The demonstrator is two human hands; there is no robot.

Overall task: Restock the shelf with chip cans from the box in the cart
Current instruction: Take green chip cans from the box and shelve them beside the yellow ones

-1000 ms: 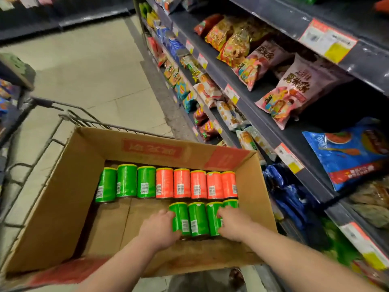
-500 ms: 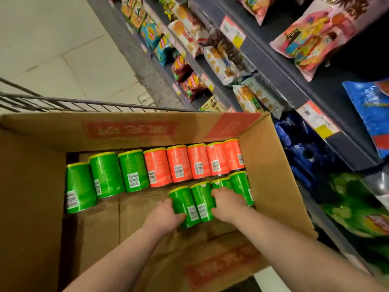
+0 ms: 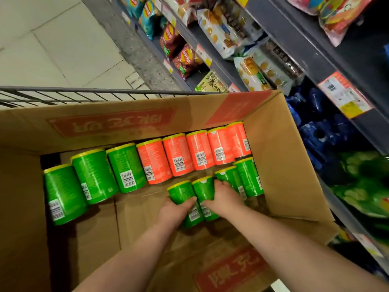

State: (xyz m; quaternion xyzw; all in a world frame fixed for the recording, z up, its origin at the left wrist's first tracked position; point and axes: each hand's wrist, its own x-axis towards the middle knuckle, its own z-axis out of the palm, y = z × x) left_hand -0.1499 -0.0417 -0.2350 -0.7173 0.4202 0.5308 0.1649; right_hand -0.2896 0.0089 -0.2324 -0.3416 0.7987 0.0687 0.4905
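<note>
Both hands reach down into the open cardboard box (image 3: 284,165), which fills the middle of the frame and sits in the wire cart (image 3: 84,89). The left hand (image 3: 175,211) curls round the leftmost green can (image 3: 181,191) of the front row, thumb across its side. Just to its right, the right hand (image 3: 226,198) lies curled over the second green can (image 3: 202,186), fingertips reaching the gap next to the third green can (image 3: 228,175); how firm that grip is cannot be told. A fourth green can (image 3: 249,175) lies beside the box's right wall. Behind them runs a rear row on its side: three green cans (image 3: 94,175) at left, five orange cans (image 3: 179,153) at right. The shelf (image 3: 305,49) with snack bags (image 3: 186,60) rises along the upper right, and floor tiles (image 3: 52,39) fill the upper left.
</note>
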